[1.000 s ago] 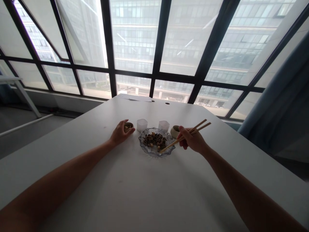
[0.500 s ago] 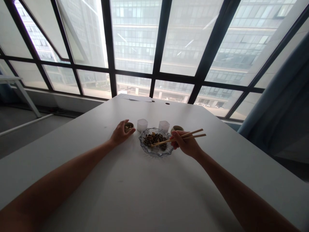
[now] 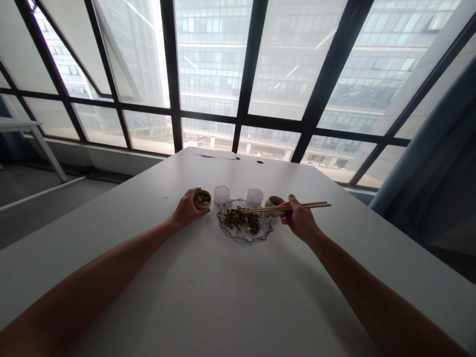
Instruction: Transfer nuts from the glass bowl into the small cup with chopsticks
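Observation:
My left hand [image 3: 187, 208] is wrapped round the side of a small round cup [image 3: 196, 205] with brownish pieces [image 3: 202, 198] inside. In my right hand [image 3: 299, 219] is a pair of wooden chopsticks [image 3: 314, 205], lying nearly level. Their tips reach over a clear glass dish with a scalloped rim [image 3: 243, 241], which holds a heap of dark, dried-looking pieces [image 3: 235, 218]. Whether anything is pinched between the tips is too small to tell. A second small round cup [image 3: 274, 201] stands just behind the chopsticks, close to my right fingers.
Two translucent white cups [image 3: 222, 194] stand behind the glass dish, between the round cups. All of this is on a white table [image 3: 208, 297]. Papers [image 3: 210, 152] lie at its far edge by the windows. A blue curtain [image 3: 427, 148] hangs at the right.
The chopstick tips have risen from the front of the heap to its back and swung to a flatter angle. My right hand has shifted right. The left cup's contents show more fully.

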Tool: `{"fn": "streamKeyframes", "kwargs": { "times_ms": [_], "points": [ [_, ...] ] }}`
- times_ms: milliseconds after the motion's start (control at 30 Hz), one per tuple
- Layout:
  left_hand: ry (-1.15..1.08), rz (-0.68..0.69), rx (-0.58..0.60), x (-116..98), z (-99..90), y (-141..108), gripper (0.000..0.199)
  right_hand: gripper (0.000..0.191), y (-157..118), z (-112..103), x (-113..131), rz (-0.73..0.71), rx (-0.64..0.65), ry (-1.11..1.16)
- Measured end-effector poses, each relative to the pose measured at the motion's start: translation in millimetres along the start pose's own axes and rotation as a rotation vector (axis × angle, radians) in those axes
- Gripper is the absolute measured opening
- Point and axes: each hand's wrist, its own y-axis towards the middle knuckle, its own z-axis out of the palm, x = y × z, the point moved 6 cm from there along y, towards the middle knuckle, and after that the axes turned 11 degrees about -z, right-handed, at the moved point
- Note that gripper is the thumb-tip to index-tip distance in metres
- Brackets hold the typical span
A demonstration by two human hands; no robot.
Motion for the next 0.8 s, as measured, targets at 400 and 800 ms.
{"fn": "streamKeyframes", "kwargs": {
  "times_ms": [400, 800],
  "points": [
    [-0.022, 0.022, 0.015, -3.2, 4.4, -0.6, 0.076, 0.064, -7.6, 72.6, 60.8, -0.481, 0.054, -0.144],
    [-0.043, -0.195, 0.172, 6.3, 8.4, 25.4, 0.096, 0.066, 6.3, 8.6, 60.2, -0.528, -0.057, -0.209]
  ]
}}
